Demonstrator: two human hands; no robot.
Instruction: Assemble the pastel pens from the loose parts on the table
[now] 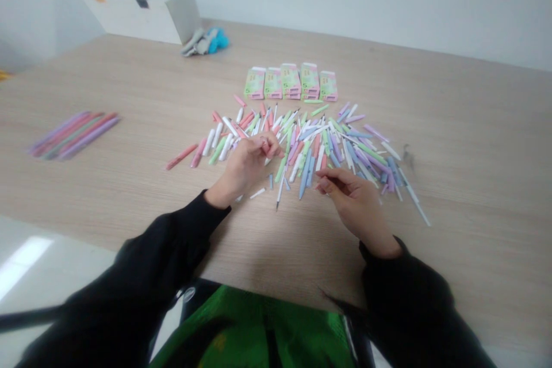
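Observation:
My left hand (245, 168) is raised over the near edge of a spread of loose pastel pen parts (310, 149), its fingertips pinched together. My right hand (353, 204) sits at the pile's near right, with its fingers curled inward. Whether either hand grips a small piece is hidden by the fingers. The parts are pink, green, blue, lilac and white barrels, with several thin pointed refills among them. Behind the pile stands a row of green and pink pen boxes (290, 81). Black sleeves cover both my forearms.
A bundle of long pastel pens (73, 135) lies to the left on the wooden table (474, 126). A small metal object (407, 155) lies right of the pile. A white box (140, 11) and a grey-blue cloth (206, 41) sit at the far edge. A green bag (254, 328) shows below.

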